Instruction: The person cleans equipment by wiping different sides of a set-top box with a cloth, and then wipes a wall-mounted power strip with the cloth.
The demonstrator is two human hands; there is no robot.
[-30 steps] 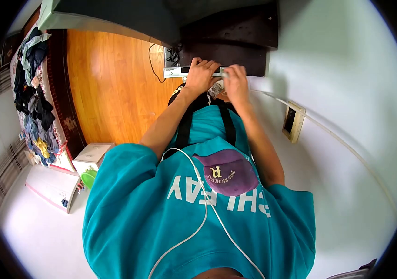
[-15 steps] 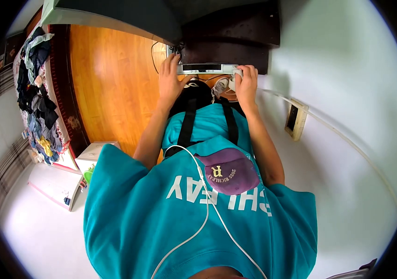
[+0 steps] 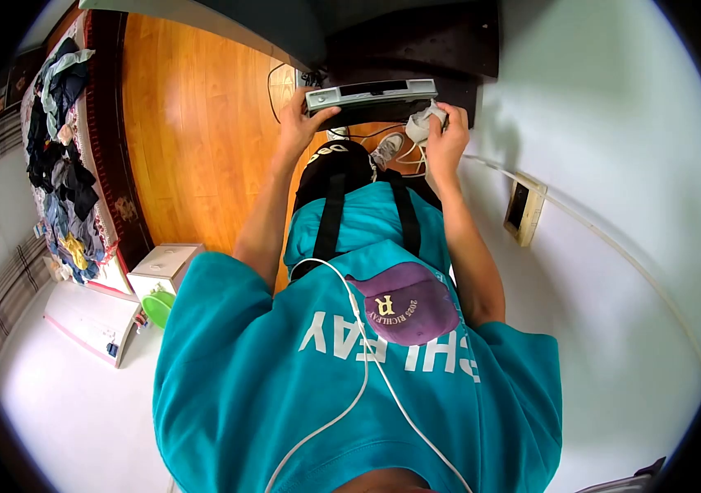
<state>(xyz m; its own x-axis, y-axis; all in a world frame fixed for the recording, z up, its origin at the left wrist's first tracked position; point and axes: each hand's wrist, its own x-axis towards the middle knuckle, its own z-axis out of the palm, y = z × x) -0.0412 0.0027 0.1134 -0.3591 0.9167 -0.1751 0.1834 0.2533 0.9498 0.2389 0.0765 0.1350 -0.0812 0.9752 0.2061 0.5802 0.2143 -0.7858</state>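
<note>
The silver box is held slightly tilted by the dark shelf, its left end pinched in the left hand's closed grip, any lettering too small to read. White cloth is clutched at its right end by the right hand, fingers closed; "2025 RICHLFAY" and "R" are shown on the purple patch.

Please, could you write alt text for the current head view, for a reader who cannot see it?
Seen from above, a person's left hand holds one end of a slim silver-and-black device beside a dark brown cabinet. The right hand holds what looks like a crumpled whitish cloth near its other end.
</note>
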